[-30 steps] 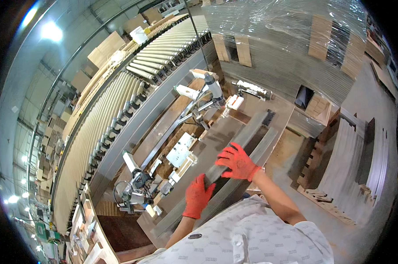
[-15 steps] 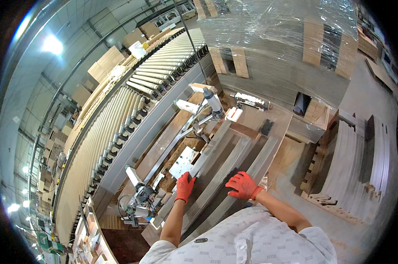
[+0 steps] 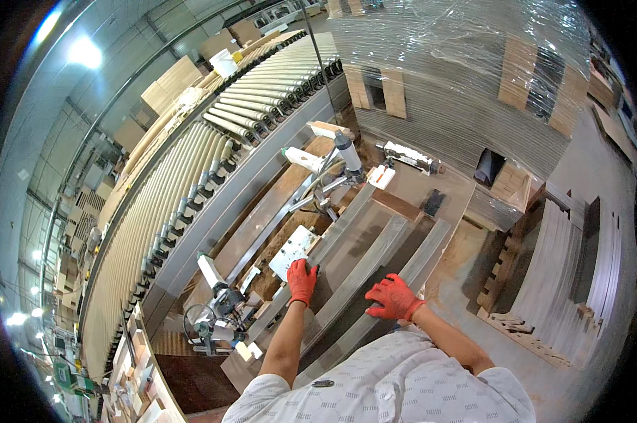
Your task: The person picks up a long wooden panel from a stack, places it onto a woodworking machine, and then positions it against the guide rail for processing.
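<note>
Three long grey boards lie side by side at a slant on the bench before me: a left board (image 3: 348,216), a middle board (image 3: 364,262) and a right board (image 3: 423,259). My left hand (image 3: 302,283), in a red glove, is closed over the left board beside a white metal plate (image 3: 294,251) with bolts. Its fingertips are partly hidden. My right hand (image 3: 393,297), also in a red glove, rests on the right board with its fingers bent and apart. Clamp arms with cylinders stand beyond the left board, a far one (image 3: 346,151) and a near one (image 3: 227,304).
A roller conveyor (image 3: 184,176) runs along the left. Film-wrapped stacked panels (image 3: 445,106) stand at the far side. To the right, stacked grey strips (image 3: 554,261) lie on a wooden pallet (image 3: 519,338). A brown strip (image 3: 397,205) and a dark block (image 3: 433,203) lie near the boards' far ends.
The view has shifted slightly. My left hand has moved a little farther along the left board, closer to the metal plate. My right hand stays on the right board.
</note>
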{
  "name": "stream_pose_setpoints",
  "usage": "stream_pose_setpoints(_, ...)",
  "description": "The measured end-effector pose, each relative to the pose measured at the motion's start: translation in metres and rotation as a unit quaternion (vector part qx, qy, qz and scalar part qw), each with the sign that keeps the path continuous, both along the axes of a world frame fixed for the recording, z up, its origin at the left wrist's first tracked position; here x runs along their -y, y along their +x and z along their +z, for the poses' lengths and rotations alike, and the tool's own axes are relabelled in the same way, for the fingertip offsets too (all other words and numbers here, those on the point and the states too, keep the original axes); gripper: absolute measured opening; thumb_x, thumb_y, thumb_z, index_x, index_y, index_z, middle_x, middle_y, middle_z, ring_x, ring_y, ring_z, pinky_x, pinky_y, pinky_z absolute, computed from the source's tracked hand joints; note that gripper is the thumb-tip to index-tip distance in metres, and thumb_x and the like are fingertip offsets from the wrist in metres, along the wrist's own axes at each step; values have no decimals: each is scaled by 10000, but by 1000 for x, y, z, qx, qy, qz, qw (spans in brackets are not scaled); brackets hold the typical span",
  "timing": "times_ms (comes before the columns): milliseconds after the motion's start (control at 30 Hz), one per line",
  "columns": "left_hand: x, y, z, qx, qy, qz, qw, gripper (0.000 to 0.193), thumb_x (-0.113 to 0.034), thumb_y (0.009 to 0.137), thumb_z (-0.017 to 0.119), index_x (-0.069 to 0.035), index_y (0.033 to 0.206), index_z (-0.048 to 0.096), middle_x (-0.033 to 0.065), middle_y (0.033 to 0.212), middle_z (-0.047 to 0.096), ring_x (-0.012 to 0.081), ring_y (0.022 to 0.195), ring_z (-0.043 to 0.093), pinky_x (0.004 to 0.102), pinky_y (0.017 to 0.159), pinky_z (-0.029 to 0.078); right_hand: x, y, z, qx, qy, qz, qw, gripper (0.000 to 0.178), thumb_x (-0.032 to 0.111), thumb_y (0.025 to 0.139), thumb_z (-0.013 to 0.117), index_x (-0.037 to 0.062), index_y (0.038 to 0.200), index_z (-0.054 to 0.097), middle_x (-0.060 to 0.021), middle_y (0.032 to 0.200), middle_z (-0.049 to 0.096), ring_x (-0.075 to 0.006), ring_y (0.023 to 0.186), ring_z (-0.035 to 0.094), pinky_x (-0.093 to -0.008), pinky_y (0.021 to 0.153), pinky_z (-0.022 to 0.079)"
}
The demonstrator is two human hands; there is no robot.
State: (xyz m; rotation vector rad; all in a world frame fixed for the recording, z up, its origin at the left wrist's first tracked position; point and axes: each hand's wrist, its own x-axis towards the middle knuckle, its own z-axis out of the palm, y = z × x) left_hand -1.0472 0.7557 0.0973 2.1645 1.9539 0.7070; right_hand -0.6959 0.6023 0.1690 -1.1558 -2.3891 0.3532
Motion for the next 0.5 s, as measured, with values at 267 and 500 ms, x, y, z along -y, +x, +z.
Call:
stream_pose_setpoints(267,-6,17,9,-138,-121,53,982,639,-590,1006,664,-77,1378,583,205,1340,677,419,1244,659,571,1017,502,-6,-8,37,210,-84,108,968,676,631,709,868,208,1216,724,-30,1134,720,-276,1130,671,-477,1006,454)
stream_pose_setpoints(500,-11,23,20,-153,-167,65,972,678,-639,1011,633,-70,1373,569,217,1352,664,427,1244,658,585,1004,515,-9,-13,3,226,-39,99,968,582,456,673,907,224,1172,719,-28,1139,720,-290,1144,678,-519,994,463)
